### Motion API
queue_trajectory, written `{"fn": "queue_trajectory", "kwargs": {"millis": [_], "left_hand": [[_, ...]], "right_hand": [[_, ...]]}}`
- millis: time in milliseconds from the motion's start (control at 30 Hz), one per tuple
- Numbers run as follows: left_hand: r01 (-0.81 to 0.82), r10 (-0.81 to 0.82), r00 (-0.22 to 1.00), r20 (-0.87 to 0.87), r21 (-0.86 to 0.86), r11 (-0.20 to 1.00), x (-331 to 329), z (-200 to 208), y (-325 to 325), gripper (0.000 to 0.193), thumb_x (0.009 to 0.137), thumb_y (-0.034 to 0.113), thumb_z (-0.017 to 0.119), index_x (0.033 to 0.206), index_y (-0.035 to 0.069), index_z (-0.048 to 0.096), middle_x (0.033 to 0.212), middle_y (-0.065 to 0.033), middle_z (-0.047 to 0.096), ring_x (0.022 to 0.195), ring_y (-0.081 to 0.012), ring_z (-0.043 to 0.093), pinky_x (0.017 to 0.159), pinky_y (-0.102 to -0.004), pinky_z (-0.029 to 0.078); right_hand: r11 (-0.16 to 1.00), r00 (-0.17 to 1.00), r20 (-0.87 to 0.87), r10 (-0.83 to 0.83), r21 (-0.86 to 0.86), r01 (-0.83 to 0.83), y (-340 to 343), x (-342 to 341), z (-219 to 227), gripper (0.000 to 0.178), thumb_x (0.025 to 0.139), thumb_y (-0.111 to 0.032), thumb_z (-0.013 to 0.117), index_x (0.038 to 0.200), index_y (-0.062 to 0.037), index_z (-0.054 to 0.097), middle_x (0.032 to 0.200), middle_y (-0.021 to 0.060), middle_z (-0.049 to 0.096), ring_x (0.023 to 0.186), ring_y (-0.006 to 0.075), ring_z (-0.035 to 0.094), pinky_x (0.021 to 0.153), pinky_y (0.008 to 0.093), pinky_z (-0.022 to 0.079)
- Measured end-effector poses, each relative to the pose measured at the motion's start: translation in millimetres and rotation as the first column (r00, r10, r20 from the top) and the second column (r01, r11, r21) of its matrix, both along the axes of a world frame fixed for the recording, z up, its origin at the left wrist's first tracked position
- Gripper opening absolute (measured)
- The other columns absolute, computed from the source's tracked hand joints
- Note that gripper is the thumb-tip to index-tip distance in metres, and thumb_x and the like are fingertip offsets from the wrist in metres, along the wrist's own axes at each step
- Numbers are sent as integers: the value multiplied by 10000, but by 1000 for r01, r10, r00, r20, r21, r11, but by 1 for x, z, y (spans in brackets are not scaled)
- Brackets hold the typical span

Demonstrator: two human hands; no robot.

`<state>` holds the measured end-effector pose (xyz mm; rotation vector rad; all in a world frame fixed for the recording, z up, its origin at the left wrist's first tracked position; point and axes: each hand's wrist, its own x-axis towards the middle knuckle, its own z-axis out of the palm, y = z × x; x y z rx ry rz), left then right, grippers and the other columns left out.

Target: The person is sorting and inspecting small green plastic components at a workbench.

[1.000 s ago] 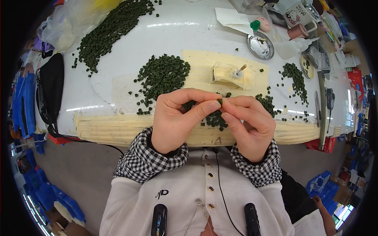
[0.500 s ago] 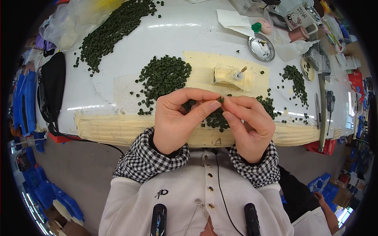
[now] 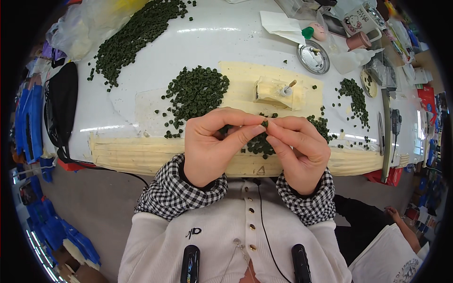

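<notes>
My left hand (image 3: pixel 207 141) and my right hand (image 3: pixel 304 153) meet over the table's near edge. Between their fingertips is a small dark green round part (image 3: pixel 265 124), pinched from both sides; the fingers cover much of it. Beneath the hands lies a small pile of dark green parts (image 3: pixel 258 145), partly hidden. A larger pile of the same cap-like parts (image 3: pixel 196 92) spreads just beyond my left hand. Past the fingertips stands a cream-coloured block (image 3: pixel 266 96) with a white post and a thin brown stick (image 3: pixel 292 84) in it.
A long green heap (image 3: pixel 127 42) lies far left near a plastic bag (image 3: pixel 78 33). Another small pile (image 3: pixel 354 99) sits right, by tweezers (image 3: pixel 380 129). Back right hold a round metal lid (image 3: pixel 313 57) and squeeze bottle (image 3: pixel 349 59). Another person's arm (image 3: pixel 403 224) shows lower right.
My hands stay together, and the pinched part has dropped slightly and turned a little. At lower right, the other person has shifted, showing more of a white garment.
</notes>
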<state>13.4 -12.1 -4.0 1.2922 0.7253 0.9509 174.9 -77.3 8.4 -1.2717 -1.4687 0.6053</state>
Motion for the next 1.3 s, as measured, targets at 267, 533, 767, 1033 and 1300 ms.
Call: {"fn": "queue_trajectory", "kwargs": {"millis": [267, 533, 767, 1033, 1300], "left_hand": [[5, -5, 1000, -23, 30, 1000, 0, 1, -1, 114, 798, -54, 668, 905, -16, 667, 837, -61, 648, 729, -77, 573, 639, -189, 448], [-11, 10, 999, -49, -18, 1000, -2, 4, -2, 121, 811, -33, 669, 931, -21, 656, 848, -58, 654, 727, -69, 575, 642, -182, 451], [-62, 62, 998, -1, 4, 998, 3, -2, -2, 143, 790, -6, 702, 932, 8, 689, 772, 9, 630, 594, 1, 439, 516, -149, 340], [-78, 79, 997, 23, -34, 996, 1, -4, -3, 134, 801, 4, 697, 935, 3, 686, 780, 12, 633, 601, -3, 443, 521, -152, 349], [-92, 91, 996, 2, 11, 996, 2, -2, -2, 137, 801, -4, 690, 937, 3, 684, 795, -7, 645, 637, -10, 486, 550, -152, 379]], "right_hand": [[1000, 1000, 15, 24, -2, -24, 0, 4, 0, 263, 763, 62, 679, 1011, -23, 692, 970, 117, 657, 840, 179, 647, 699, 242, 523], [991, 992, 11, -129, 33, 128, 4, 13, 5, 215, 782, 39, 664, 995, 8, 665, 895, 108, 639, 795, 177, 625, 708, 252, 494], [966, 868, 424, -258, 101, 238, 40, 45, 22, 190, 782, -28, 687, 968, -9, 652, 745, 79, 592, 674, 153, 548, 610, 263, 433], [992, 948, 296, -115, 91, 92, 19, 22, 33, 199, 727, 21, 705, 924, 1, 678, 817, 108, 630, 722, 215, 598, 641, 266, 477], [1000, 983, 186, -1, -12, 4, 2, 2, 16, 316, 747, 47, 670, 1059, -6, 670, 887, 106, 635, 763, 218, 594, 665, 278, 479]]}}
